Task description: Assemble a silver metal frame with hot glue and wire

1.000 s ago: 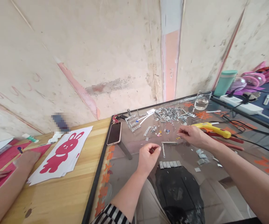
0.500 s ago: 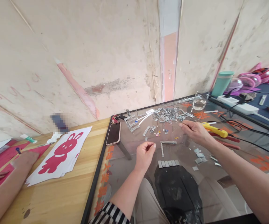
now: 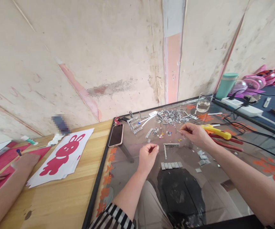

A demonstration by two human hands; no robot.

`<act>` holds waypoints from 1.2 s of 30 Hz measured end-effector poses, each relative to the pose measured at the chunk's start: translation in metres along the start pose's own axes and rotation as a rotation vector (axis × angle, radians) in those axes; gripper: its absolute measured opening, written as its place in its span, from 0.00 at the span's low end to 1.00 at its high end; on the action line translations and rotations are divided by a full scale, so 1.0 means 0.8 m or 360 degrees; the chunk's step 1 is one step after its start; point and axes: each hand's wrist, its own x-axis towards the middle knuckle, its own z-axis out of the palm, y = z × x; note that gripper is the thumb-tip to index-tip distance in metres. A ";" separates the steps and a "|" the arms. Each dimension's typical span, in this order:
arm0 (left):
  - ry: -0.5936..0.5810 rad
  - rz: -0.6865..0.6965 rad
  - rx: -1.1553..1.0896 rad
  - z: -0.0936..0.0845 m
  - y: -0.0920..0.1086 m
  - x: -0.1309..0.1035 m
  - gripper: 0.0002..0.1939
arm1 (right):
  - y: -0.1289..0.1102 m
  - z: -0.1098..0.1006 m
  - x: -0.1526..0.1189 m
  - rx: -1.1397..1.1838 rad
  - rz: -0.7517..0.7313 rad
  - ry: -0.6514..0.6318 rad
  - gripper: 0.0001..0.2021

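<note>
The right hand [image 3: 192,133], fingertips pinched, has dipped slightly nearer the L of thin silvery strips [image 3: 171,144], which lies undisturbed; left of it, the left hand [image 3: 148,156] curls closed. I cannot tell whether either grips anything.

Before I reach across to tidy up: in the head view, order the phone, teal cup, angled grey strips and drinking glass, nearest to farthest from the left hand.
From the left hand:
1. Angled grey strips, just right of it
2. Phone, to its left
3. Drinking glass, far right, toward the back
4. Teal cup, right of the glass
</note>
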 end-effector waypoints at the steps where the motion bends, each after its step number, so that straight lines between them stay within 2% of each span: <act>1: -0.0002 -0.0001 0.0002 0.000 0.000 0.000 0.13 | -0.001 0.000 0.000 -0.0004 -0.0008 -0.0005 0.09; 14: -0.0040 0.0007 0.0062 0.000 0.004 -0.001 0.12 | -0.012 -0.005 -0.004 0.0020 0.0027 -0.0048 0.18; 21: -0.0031 0.0018 0.0082 0.000 0.006 -0.002 0.11 | -0.005 0.002 -0.003 0.0077 0.0038 -0.0030 0.09; 29: -0.0031 0.0030 0.0045 0.000 0.008 -0.003 0.12 | -0.002 0.001 0.000 0.0094 0.0151 0.0153 0.08; 36: -0.0026 0.0027 0.0040 0.000 0.006 -0.002 0.12 | 0.002 -0.010 0.003 0.0118 0.0209 0.0262 0.14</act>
